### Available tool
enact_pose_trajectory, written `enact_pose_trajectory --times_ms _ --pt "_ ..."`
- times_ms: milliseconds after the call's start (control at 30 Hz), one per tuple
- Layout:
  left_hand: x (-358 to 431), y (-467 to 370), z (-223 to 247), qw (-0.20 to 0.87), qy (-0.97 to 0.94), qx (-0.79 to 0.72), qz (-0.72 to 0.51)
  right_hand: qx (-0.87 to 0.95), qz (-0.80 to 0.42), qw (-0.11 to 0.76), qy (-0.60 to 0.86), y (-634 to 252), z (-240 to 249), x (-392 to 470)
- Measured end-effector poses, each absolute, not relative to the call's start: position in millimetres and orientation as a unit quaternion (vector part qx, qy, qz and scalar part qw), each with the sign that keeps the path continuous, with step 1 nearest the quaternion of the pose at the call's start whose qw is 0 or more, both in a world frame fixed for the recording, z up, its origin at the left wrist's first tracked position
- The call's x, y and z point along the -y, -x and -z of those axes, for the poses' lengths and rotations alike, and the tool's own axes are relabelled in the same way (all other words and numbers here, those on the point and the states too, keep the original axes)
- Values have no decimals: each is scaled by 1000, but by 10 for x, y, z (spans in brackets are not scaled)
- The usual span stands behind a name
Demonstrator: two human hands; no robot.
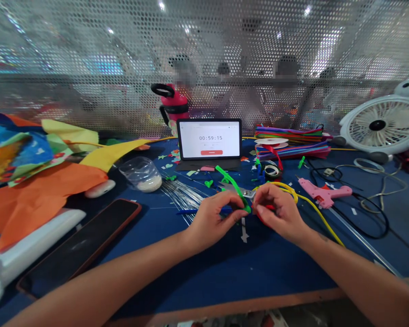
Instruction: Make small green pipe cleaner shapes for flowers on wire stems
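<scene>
My left hand (221, 215) pinches a bright green fuzzy stem (233, 179), which looks like a pipe cleaner; its long end points up and away, and its lower part is bent near my fingertips. Just to the right, my right hand (279, 211) has its thumb and fingers drawn together. Whether anything is between them cannot be made out. Behind and between both hands lie scissors (248, 194), their red handle partly covered by my right hand. A small grey arrow-shaped piece (244, 234) rests on the blue table below my fingers.
A tablet (209, 138) showing a timer stands at the back. Right of my hands are a pink glue gun (323, 193), yellow cord (318, 213), pipe-cleaner bundles (293, 150) and a fan (378, 125). Leftward lie thin silvery wires (184, 197), a clear cup (139, 175) and a phone (85, 243).
</scene>
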State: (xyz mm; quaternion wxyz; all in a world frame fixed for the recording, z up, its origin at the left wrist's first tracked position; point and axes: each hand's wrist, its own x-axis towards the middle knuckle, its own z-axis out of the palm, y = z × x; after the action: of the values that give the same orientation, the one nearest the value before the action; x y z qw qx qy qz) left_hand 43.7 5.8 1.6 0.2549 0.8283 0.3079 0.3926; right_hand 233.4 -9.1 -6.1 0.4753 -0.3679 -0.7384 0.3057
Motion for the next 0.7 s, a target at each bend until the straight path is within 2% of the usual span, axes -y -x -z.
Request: enact_pose_trajectory --times_ms 200,267,433,600,700 --pt "-75 -422 -37 267 -874 -262 -310 658 -490 414 394 -2338 61 -28" --pt "-71 -420 -17 289 -866 -261 -314 622 -537 426 379 -2322 63 -32" --pt "-75 -436 84 402 -766 -302 -402 539 -573 497 366 -2276 86 -2" --pt "-69 -452 105 384 -755 -321 -424 507 -600 513 346 -2232 139 4" --pt "-75 -443 86 359 -753 -326 -443 554 -562 502 354 -2269 138 -31"
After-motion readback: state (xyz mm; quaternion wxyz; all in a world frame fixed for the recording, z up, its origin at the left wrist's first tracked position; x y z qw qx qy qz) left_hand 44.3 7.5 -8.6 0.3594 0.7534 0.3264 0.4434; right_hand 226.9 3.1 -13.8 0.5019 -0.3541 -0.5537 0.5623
